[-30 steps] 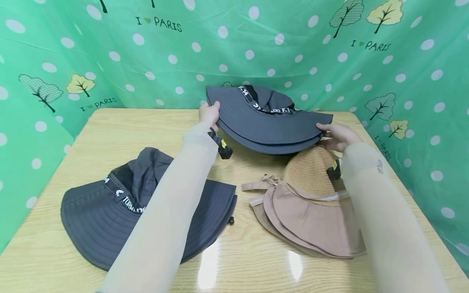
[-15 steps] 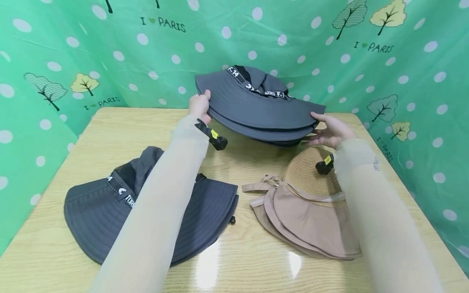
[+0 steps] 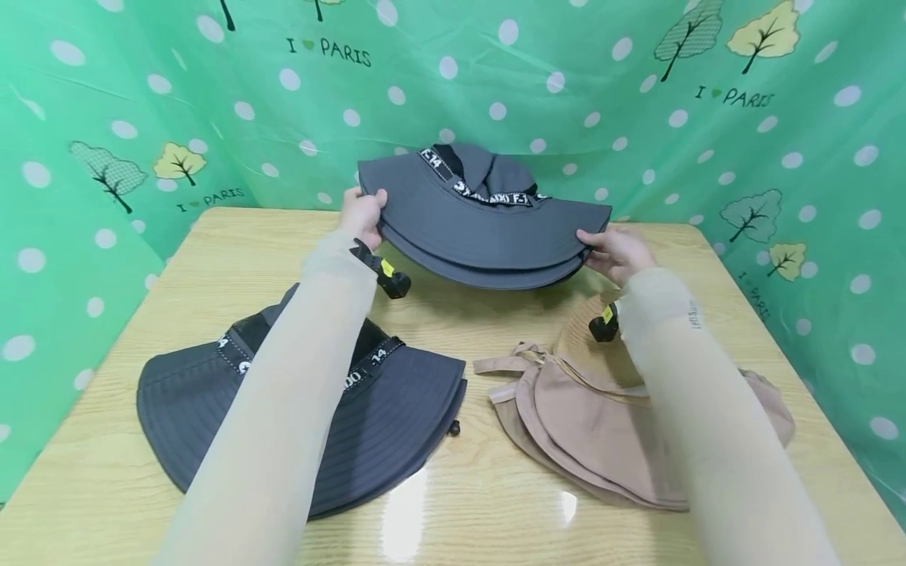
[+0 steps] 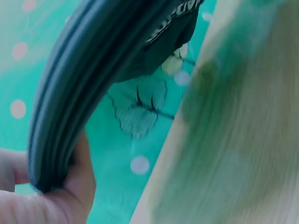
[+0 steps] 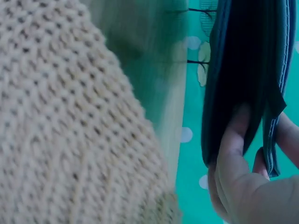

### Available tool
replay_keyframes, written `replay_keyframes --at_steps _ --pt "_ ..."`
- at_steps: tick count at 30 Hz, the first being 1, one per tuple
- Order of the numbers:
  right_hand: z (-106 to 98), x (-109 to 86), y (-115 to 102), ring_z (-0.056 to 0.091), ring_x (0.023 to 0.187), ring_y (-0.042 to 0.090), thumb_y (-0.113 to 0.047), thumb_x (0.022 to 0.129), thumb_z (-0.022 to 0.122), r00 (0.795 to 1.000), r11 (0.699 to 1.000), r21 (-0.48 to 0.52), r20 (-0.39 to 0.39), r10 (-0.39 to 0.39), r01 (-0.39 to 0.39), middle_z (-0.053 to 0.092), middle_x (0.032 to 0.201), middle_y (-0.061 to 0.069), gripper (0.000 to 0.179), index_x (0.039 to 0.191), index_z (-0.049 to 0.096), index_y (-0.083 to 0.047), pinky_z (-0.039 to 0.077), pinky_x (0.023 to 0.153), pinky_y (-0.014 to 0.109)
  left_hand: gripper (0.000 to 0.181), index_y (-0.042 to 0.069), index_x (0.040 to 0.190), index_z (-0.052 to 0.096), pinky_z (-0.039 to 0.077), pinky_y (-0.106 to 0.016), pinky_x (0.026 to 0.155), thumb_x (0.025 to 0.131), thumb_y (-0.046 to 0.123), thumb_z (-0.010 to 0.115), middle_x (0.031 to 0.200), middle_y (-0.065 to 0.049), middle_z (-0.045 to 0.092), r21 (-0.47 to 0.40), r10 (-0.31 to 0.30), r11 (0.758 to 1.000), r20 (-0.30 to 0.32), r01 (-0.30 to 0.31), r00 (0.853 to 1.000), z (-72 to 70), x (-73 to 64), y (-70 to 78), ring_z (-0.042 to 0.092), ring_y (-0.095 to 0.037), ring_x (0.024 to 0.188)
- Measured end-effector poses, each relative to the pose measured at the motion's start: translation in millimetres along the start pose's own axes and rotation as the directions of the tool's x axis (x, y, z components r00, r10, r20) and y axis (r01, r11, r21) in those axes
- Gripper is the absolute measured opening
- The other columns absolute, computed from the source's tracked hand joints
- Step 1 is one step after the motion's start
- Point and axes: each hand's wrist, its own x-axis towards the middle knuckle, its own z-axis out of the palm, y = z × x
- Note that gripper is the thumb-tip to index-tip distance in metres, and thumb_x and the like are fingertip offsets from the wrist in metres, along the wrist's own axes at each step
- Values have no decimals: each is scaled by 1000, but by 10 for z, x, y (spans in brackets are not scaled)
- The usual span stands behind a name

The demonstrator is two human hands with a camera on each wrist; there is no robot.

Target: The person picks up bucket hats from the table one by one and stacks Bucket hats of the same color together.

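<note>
A dark grey folded sun hat (image 3: 488, 228) with a black band of white lettering is held off the table's far part, its crown toward the curtain. My left hand (image 3: 363, 214) grips the left end of its brim, thumb on the near face. In the left wrist view several brim layers (image 4: 79, 88) lie together in that hand (image 4: 65, 200). At the other end my right hand (image 3: 618, 253) pinches the brim, thumb on top. The right wrist view shows fingers of the right hand (image 5: 252, 191) between parted brim layers (image 5: 212, 116). Whether more than one hat is held I cannot tell.
Another dark grey sun hat (image 3: 396, 424) lies at the table's left, partly behind my left sleeve. At right lies a hat with a tan knitted crown (image 3: 591, 338) and pinkish-brown brim (image 3: 594, 428), partly under my right arm. A green dotted curtain (image 3: 495, 71) borders the wooden table (image 3: 439, 542).
Both hands have carried the held sun hat to the left. It rose at first, then came down a little. The two hats on the table have stayed in place.
</note>
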Motion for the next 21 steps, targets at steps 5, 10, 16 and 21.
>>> replay_keyframes --at_steps 5,10,16,21 --pt "70 55 79 61 74 4 -4 94 63 998 996 -87 -60 -36 31 52 102 -2 30 118 46 -10 55 73 16 68 40 153 2 43 -36 110 105 9 39 158 -5 38 41 -126 992 74 123 989 -224 -15 -3 47 -22 139" --pt "74 101 143 63 70 4 -2 94 63 995 979 -197 -77 -67 51 56 95 1 16 104 50 -5 57 74 18 81 44 153 -12 33 -50 117 104 1 35 163 -15 25 175 -245 962 203 211 948 -425 23 -29 35 -32 146" --pt "76 173 212 62 70 6 -1 95 61 990 946 -317 -93 -102 68 52 107 8 19 100 44 -6 58 81 20 70 6 156 1 51 -39 102 102 3 46 153 -29 32 606 -331 779 180 161 926 -537 62 -53 50 -36 132" --pt "65 192 232 61 67 4 -1 95 62 988 910 -412 -109 -110 56 51 108 8 21 91 42 -7 56 69 18 74 7 157 -2 53 -37 98 103 13 48 152 -29 31 697 -334 700 126 156 934 -519 37 -60 46 -40 135"
